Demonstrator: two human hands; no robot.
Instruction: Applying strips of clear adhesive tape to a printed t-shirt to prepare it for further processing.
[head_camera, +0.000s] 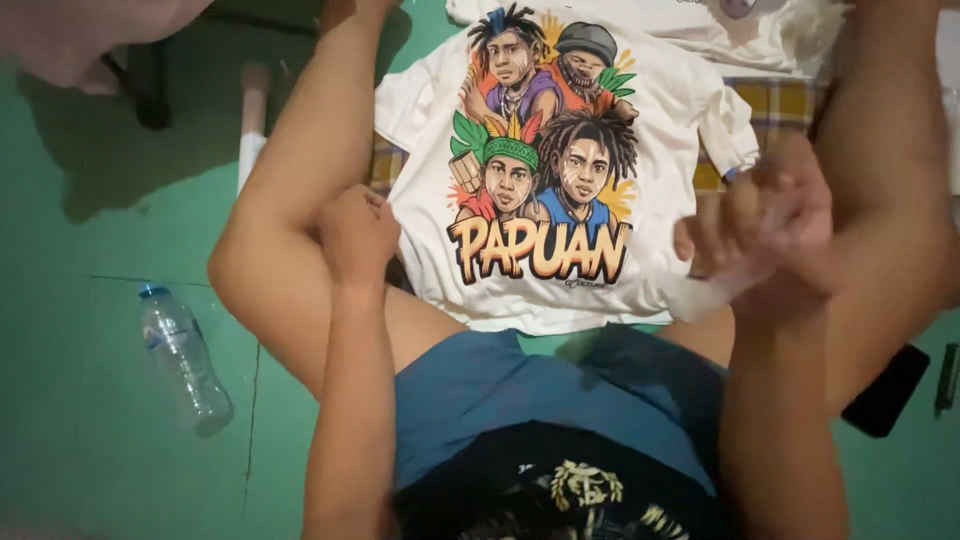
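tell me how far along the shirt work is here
Looks early. Done: the white printed shirt lies flat, print up, on a checked cloth. In hand: the right hand grips its right hem corner, blurred; the left hand rests at its left edge. Left: no fold shows yet, and another white shirt lies beyond.

One camera, worn on the head, looks steeply down over the person's own lap and forearms at the green floor (90, 330) (legs spread to either side). It sits close, so the white printed shirt (540, 180) fills the upper middle, upright to the viewer.
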